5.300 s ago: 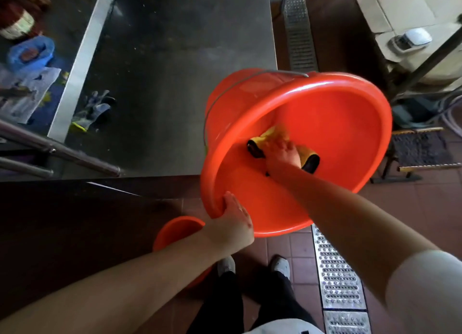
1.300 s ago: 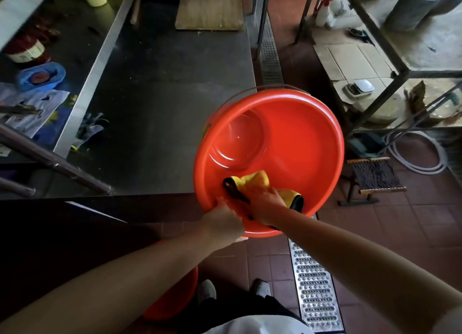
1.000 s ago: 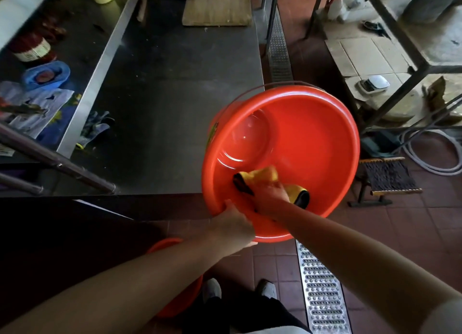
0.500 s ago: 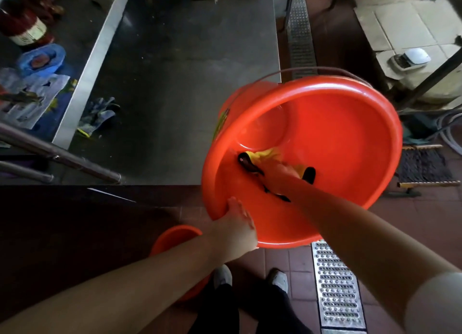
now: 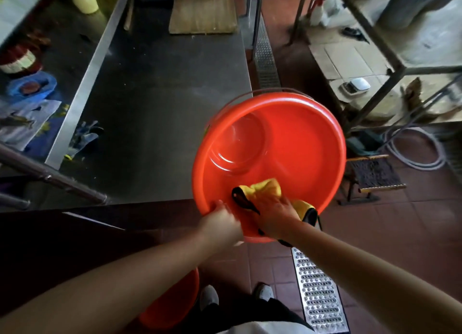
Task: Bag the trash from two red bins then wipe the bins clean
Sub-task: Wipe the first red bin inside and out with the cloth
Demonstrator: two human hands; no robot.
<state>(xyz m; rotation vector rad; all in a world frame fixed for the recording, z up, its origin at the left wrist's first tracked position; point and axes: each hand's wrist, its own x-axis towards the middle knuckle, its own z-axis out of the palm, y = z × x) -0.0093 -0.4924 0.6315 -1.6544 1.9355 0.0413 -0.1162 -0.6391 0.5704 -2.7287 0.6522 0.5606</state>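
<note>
Under the right hand, fingers are pressing the cloth flat for wiping; left hand is gripping the red bin rim, tilting it.

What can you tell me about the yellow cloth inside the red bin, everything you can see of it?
The yellow cloth looks soft and crumpled, with black edging at both ends. It lies against the inner wall of the tilted red bin, near the lower rim. The right hand presses on it; the left hand grips the rim beside it.

The second red bin sits mostly hidden under the left arm; the left hand looks motion-blurred
</note>
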